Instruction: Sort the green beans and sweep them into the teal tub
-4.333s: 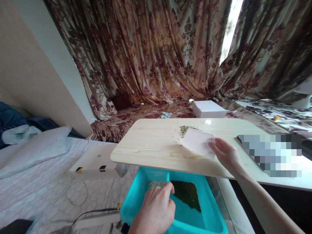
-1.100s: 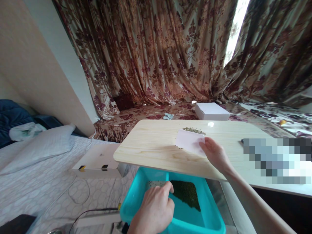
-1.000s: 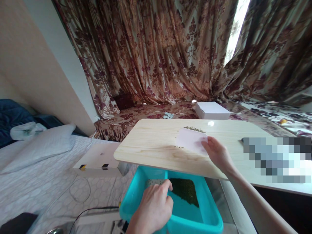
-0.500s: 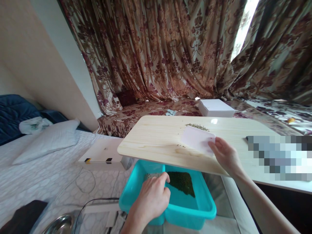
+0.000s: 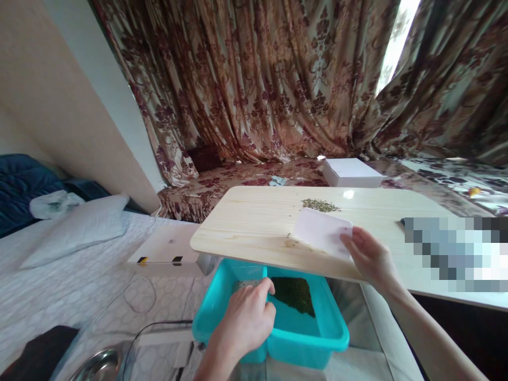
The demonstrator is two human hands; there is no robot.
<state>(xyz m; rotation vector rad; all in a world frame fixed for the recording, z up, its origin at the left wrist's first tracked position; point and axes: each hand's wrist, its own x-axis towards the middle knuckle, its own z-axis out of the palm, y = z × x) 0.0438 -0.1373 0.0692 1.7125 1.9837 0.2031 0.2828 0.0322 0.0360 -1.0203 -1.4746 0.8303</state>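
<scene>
My right hand point(image 5: 367, 251) pinches one corner of a thin white rectangular card point(image 5: 323, 231), tilted with its lower side by the wooden tabletop point(image 5: 238, 222). Just beyond the card lies a spread pile of small green beans point(image 5: 319, 205); a few strays are left of it. My left hand point(image 5: 251, 317) is closed over the divider of a turquoise two-part tub point(image 5: 305, 341), fingers curled, their grip partly hidden. In the tub's right compartment is a heap of dark green beans point(image 5: 296, 295). Pale, speckled contents point(image 5: 246, 284) show behind my left hand in the other compartment.
The tub sits below the tabletop's near edge. A pixelated patch point(image 5: 456, 254) covers something at the table's right. Behind the table stands a white box point(image 5: 351, 172). Another white box point(image 5: 166, 243), cables and a metal bowl point(image 5: 99, 365) are on the bed at left.
The card has shifted slightly toward me with my right hand, showing more of the bean pile. My left hand stays at the tub's divider.
</scene>
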